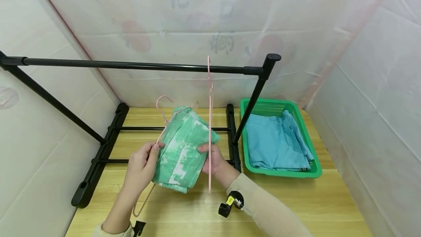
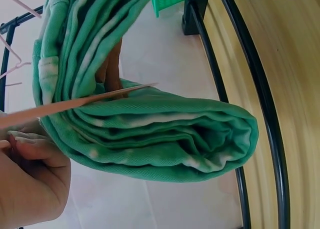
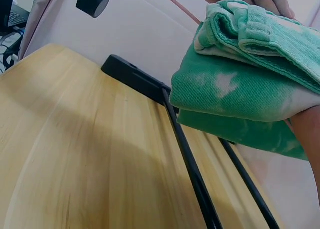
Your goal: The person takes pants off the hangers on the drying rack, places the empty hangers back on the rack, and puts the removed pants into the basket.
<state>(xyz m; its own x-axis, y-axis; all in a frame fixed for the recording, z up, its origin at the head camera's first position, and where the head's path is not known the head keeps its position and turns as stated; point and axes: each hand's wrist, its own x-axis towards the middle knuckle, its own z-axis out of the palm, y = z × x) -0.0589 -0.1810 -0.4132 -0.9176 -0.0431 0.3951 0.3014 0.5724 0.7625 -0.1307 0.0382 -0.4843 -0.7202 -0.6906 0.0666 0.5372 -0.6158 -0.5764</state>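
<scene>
One folded green-and-white tie-dyed cloth [image 1: 181, 153], gripped in midair by the right hand [image 1: 217, 162] at a slim pink hanger [image 1: 163, 114] pinched by the left hand [image 1: 142, 164]; step apparently mounting, next likely calling for evening out.

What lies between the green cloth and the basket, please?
In the head view, mainly the rack's right foot and strips of table lie between the green cloth and the basket.
</scene>
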